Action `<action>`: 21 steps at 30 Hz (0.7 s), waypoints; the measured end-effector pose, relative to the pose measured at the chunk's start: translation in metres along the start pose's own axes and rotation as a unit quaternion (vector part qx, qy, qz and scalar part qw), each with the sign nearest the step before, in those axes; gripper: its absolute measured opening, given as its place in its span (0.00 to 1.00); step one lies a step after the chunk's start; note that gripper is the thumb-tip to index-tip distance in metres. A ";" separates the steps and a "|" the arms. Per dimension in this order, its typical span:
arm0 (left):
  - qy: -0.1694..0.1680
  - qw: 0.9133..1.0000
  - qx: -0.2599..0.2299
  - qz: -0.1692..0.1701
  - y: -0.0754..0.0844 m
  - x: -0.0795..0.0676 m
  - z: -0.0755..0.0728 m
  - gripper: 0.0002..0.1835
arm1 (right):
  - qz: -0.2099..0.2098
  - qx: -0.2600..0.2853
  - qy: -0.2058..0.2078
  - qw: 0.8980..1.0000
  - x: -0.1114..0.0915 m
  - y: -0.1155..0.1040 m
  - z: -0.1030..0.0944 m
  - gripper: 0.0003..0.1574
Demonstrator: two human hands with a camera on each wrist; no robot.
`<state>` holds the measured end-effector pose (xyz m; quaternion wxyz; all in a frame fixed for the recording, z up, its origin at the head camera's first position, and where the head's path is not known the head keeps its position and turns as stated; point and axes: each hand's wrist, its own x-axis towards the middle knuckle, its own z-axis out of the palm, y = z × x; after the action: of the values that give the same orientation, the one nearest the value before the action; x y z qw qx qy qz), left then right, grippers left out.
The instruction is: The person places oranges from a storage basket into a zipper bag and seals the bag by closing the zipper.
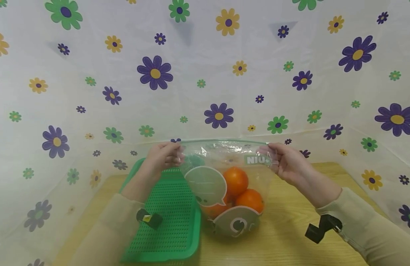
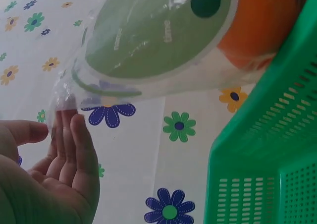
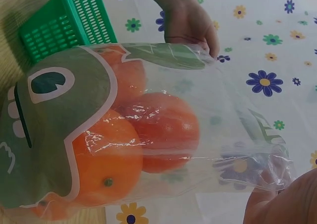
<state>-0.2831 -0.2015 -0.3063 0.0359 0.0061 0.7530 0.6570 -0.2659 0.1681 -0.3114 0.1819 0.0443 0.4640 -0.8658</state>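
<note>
A clear plastic zip bag (image 1: 205, 184) with green cartoon prints hangs upright between my two hands, its green-edged mouth stretched wide and flat. Several oranges (image 1: 236, 181) lie piled in its lower part, also visible through the plastic in the right wrist view, one orange (image 3: 106, 159) with its stem end showing. My left hand (image 1: 163, 157) pinches the top left corner between thumb and fingers. At the opposite top corner, my right hand (image 1: 289, 162) pinches the plastic beside the white lettering. Whether the bag's bottom touches the table I cannot tell.
A green perforated plastic basket (image 1: 171, 221) stands on the wooden table (image 1: 284, 229), left of the bag and close against it. Behind and at both sides rises a white flower-print sheet (image 1: 198, 103). Each wrist wears a black camera strap.
</note>
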 end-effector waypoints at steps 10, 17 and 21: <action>0.050 0.986 0.145 0.071 0.020 0.005 0.004 0.24 | 0.010 0.012 0.002 1.000 0.000 0.001 -0.002 0.15; 0.038 0.936 0.314 0.155 0.048 0.010 0.030 0.19 | 0.015 0.007 0.005 1.000 0.000 0.003 -0.003 0.13; 0.039 0.909 0.364 0.200 0.057 0.016 0.053 0.16 | 0.013 0.008 -0.001 1.000 0.001 0.003 -0.003 0.11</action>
<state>-0.2983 -0.1401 -0.2573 -0.1309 0.1437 0.9235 0.3306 -0.2661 0.1689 -0.3161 0.1936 0.0510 0.4565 -0.8669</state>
